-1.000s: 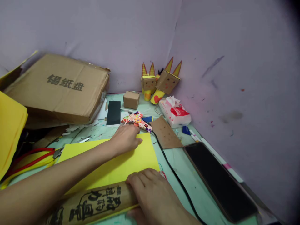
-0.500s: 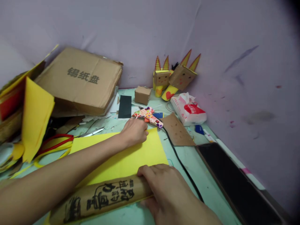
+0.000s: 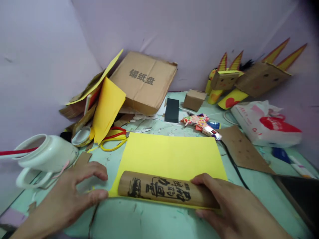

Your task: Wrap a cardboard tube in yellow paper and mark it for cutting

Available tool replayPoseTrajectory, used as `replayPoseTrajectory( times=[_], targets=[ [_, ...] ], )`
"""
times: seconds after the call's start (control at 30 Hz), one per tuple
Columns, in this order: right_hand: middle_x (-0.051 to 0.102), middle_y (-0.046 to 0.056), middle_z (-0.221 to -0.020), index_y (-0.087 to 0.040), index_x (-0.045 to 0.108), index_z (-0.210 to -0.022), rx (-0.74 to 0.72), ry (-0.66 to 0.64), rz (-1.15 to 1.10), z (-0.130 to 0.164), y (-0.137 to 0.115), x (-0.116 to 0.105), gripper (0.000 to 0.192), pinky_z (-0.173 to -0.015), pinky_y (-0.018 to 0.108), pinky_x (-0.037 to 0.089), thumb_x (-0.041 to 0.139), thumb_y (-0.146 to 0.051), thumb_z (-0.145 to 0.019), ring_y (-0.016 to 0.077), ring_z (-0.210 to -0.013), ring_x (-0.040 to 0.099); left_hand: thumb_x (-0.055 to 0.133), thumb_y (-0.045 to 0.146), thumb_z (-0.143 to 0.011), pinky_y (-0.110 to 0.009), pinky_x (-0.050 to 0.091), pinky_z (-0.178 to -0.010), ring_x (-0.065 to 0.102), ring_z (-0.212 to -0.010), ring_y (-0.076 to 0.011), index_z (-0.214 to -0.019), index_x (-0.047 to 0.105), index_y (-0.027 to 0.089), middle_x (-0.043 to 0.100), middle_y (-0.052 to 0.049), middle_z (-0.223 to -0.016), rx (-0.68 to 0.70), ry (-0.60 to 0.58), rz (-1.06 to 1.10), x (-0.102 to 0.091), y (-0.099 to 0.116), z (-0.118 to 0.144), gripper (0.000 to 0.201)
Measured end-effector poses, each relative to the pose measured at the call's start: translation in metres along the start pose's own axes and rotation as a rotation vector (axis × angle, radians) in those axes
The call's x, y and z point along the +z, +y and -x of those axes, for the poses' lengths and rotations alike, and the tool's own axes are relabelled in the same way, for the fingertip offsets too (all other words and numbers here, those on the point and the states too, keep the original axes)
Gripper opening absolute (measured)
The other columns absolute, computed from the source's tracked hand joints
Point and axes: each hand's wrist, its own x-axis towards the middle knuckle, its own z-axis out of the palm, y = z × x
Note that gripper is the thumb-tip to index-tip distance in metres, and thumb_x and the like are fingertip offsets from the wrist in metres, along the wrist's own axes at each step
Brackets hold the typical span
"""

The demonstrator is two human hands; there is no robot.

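A brown cardboard tube (image 3: 159, 189) with black printed characters lies across the near edge of a yellow sheet of paper (image 3: 171, 151). My right hand (image 3: 224, 202) grips the tube's right end, thumb on the near side and fingers over the top. To the left, my left hand (image 3: 79, 192) is open, its thumb and fingers apart, close to the sheet's near left corner and the tube's left end. Beyond the sheet lies a flower-patterned glue gun (image 3: 201, 124), its black cord running down to the right.
Scissors (image 3: 114, 141) with red and yellow handles and a white mug (image 3: 50, 152) are on the left. A large cardboard box (image 3: 144, 83) leans at the back. Box-headed paper figures (image 3: 225, 81) and a tissue pack (image 3: 266, 124) stand right; a dark phone-like slab (image 3: 299, 199) lies near.
My left hand has drawn back from beside the glue gun to the left end of the tube. My right hand keeps its hold. The view has swung left.
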Motion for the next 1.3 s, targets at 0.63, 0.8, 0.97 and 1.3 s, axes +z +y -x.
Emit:
replayPoseTrajectory(
  times=[0.63, 0.8, 0.97, 1.3],
  targets=[
    [0.069, 0.008, -0.100, -0.023, 0.056, -0.108, -0.004, 0.043, 0.058, 0.005, -0.005, 0.002, 0.036, -0.075, 0.040, 0.052, 0.058, -0.021, -0.072, 0.0243, -0.087, 0.066, 0.053, 0.043, -0.073, -0.025, 0.039, -0.057, 0.050, -0.058, -0.0151, -0.052, 0.049, 0.020, 0.052, 0.002, -0.059, -0.044, -0.066, 0.260, 0.060, 0.004, -0.001, 0.032],
    [0.058, 0.012, -0.127, -0.019, 0.042, -0.128, -0.209, 0.317, 0.157, 0.028, 0.003, -0.003, 0.057, -0.109, 0.057, 0.024, 0.060, -0.022, -0.075, 0.0270, -0.120, 0.052, 0.050, 0.050, -0.075, -0.024, 0.039, -0.056, 0.054, -0.059, -0.0160, -0.055, 0.053, 0.021, 0.056, 0.003, -0.058, -0.038, -0.090, 0.135, 0.063, -0.003, -0.004, 0.035],
    [0.064, 0.006, -0.120, -0.026, 0.056, -0.118, 0.133, 0.703, 0.095, 0.075, 0.024, -0.017, 0.036, -0.101, 0.046, 0.042, 0.056, -0.032, -0.083, 0.0255, -0.115, 0.057, 0.046, 0.057, -0.076, -0.025, 0.043, -0.060, 0.060, -0.066, -0.0189, -0.063, 0.061, 0.025, 0.065, 0.003, -0.065, -0.043, -0.141, 0.127, 0.067, -0.014, -0.006, 0.038],
    [0.072, 0.000, -0.081, -0.027, 0.067, -0.088, -0.091, 0.867, -0.079, 0.078, -0.004, 0.016, 0.021, -0.069, 0.027, 0.054, 0.060, -0.010, -0.077, 0.0169, -0.074, 0.068, 0.046, 0.054, -0.077, -0.024, 0.042, -0.056, 0.058, -0.062, -0.0186, -0.061, 0.059, 0.024, 0.063, 0.003, -0.060, -0.055, -0.100, 0.096, 0.068, -0.010, -0.006, 0.036]
  ],
)
